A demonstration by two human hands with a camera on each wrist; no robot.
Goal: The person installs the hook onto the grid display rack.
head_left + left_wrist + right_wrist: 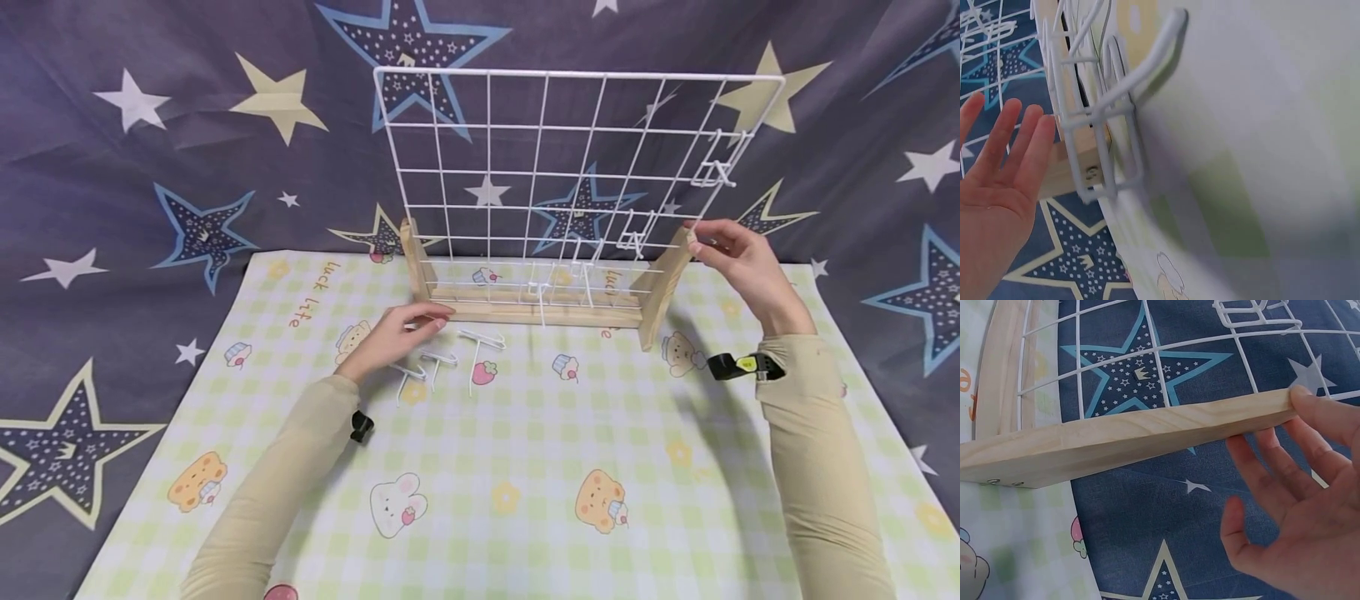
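Note:
A white wire grid panel (577,75) stands in a wooden stand with a base beam (555,316). My right hand (746,267) grips the upper end of the right wooden side support (1122,439), fingertips on the wood. My left hand (393,337) reaches to the left end of the base beam; its fingers look straight in the left wrist view and hold nothing. Below it, white wire hooks (482,339) lie on the table, one of them large in the left wrist view. Several more white hooks (636,235) hang on the grid, towards its right side and lower middle.
The table carries a green-and-white checked cloth (487,433) with cartoon prints. Behind it hangs a dark blue curtain (225,50) with stars, close behind the grid. The left wooden side support (417,262) rises beside the left hand. Each wrist wears a black device (362,427).

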